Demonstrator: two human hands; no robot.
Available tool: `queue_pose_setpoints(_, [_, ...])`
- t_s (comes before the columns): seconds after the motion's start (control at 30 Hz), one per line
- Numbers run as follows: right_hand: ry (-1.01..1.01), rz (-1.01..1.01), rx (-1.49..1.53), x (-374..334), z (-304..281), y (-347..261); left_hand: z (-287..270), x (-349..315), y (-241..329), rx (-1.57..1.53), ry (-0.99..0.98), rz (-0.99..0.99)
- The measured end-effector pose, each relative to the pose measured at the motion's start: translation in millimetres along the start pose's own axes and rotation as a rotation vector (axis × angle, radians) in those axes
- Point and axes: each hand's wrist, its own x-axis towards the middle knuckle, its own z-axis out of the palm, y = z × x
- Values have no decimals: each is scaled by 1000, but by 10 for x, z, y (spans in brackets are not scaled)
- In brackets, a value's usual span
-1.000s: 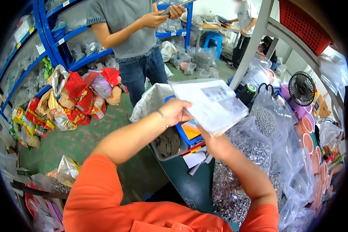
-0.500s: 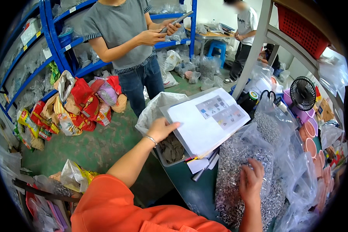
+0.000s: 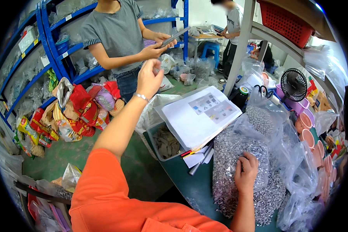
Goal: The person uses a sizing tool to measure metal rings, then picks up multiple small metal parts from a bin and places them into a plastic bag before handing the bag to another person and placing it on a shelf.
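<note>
My left hand (image 3: 150, 78) is raised in front of a co-worker, its fingers curled in and nothing visible in them. Just beyond it, the co-worker's hands hold a flat grey device (image 3: 174, 38). My right hand (image 3: 246, 172) rests with bent fingers on a clear plastic bag (image 3: 236, 149) full of small shiny metal pieces. What its fingertips hold, if anything, is hidden. Between my arms, a white sheet in a clear sleeve (image 3: 181, 129), printed with small pictures, lies across a grey bin (image 3: 150, 145) with brown cloth (image 3: 166, 143) inside.
Loose metal pieces (image 3: 266, 208) spill around the bag on the green table (image 3: 178, 181). Pens and paper slips (image 3: 197, 158) lie by the sheet. At right stand a black fan (image 3: 294, 85), pink cups (image 3: 308, 137) and a shelf post (image 3: 239, 50). Filled sacks (image 3: 81, 104) line the floor left.
My left hand has left the sheet and risen toward the co-worker, its fingers curling. My right hand has drawn its spread fingers in over the bag. The view has shifted slightly.
</note>
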Motion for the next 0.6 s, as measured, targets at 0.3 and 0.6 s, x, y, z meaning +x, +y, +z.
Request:
queue_pose_setpoints(0.3, [11, 5, 15, -11, -8, -7, 350, 657, -213, 396, -74, 382])
queue_pose_setpoints(0.6, [31, 0, 15, 2, -18, -12, 549, 876, -169, 285, -329, 391])
